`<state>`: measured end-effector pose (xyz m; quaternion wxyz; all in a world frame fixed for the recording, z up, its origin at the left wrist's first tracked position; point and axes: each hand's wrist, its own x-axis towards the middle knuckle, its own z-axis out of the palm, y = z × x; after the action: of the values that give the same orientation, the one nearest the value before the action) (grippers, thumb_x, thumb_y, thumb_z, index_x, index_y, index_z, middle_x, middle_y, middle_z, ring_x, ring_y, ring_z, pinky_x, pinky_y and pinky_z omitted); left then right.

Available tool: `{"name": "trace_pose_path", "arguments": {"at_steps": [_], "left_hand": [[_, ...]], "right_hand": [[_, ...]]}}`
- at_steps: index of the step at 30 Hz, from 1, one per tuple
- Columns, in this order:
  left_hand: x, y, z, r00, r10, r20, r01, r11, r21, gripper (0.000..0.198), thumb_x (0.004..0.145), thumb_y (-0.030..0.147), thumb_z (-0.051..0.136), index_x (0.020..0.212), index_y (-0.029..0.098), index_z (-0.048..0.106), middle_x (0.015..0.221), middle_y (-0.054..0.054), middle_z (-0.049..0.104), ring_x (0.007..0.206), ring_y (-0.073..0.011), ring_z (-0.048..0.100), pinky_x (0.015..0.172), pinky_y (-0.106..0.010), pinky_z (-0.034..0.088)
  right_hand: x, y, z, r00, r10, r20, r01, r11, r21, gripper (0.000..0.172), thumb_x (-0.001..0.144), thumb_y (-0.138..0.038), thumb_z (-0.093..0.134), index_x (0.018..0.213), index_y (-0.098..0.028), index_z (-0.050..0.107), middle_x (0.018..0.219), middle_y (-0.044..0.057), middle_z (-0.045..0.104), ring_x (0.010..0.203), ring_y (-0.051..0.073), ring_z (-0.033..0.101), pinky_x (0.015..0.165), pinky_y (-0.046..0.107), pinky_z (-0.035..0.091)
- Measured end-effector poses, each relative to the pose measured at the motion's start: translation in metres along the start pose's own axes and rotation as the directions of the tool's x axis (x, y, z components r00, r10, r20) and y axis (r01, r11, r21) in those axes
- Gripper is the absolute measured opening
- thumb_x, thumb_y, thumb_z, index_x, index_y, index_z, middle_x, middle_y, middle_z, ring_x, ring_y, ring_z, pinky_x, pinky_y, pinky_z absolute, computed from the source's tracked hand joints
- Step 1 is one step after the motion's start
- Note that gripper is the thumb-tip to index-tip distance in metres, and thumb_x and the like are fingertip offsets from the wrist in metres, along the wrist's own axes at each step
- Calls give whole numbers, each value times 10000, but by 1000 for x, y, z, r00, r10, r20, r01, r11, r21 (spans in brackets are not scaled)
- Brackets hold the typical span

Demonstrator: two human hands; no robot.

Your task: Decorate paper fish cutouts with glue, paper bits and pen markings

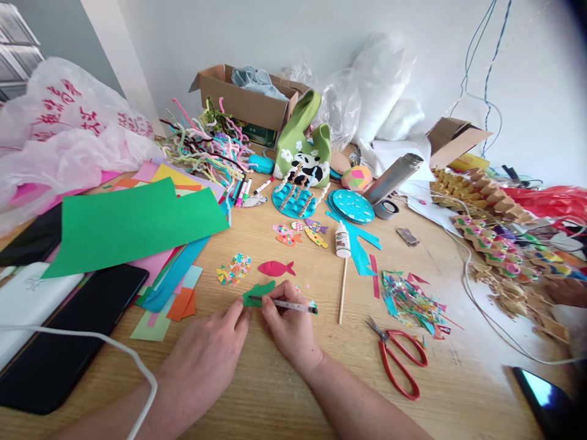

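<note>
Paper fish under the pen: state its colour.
The paper fish under the pen is green, clearest in head view.

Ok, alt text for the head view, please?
The left hand holds a green paper fish on the table while the right hand holds a pen on it. A red fish lies just beyond, scissors to the right, paper sheets to the left.

We see a pale wood-grain counter (275, 391) filling the view, its far edge against a plain white wall (348, 30). At far left a white pillar (117, 67) leans through the frame with a grey cabinet (16, 43) behind it, and thin blue and white cables (486, 67) hang down the wall at right. Light is bright and even, shadows soft.
</note>
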<state>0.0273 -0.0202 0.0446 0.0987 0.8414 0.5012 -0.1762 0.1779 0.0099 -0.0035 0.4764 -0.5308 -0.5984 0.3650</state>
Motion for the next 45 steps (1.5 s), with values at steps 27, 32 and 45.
{"name": "trace_pose_path", "arguments": {"at_steps": [27,32,45], "left_hand": [[-1,0,0,1000,-6,-13,6,1000,12,589,853,-22,387,1389,172,535,1183,-149,633,847,-260,715,689,-397,603],[-1,0,-3,1000,2,11,-2,1000,19,601,854,-39,337,1382,165,540,1180,-149,634,868,-265,712,691,-406,605],[-1,0,-3,1000,-19,3,19,1000,3,596,857,-25,369,1391,184,531,1158,-142,629,868,-247,709,706,-364,584]], "right_hand": [[-2,2,0,1000,12,-2,-12,999,-43,150,776,-238,549,647,-233,473,516,-60,475,451,106,410,438,210,328],[-2,1,0,1000,14,-11,-14,1000,8,155,788,-253,549,654,-233,475,512,-59,486,442,103,407,424,209,329],[-1,-1,0,1000,13,-5,-13,1000,13,153,786,-237,544,652,-238,471,512,-60,490,440,104,413,422,209,341]]}}
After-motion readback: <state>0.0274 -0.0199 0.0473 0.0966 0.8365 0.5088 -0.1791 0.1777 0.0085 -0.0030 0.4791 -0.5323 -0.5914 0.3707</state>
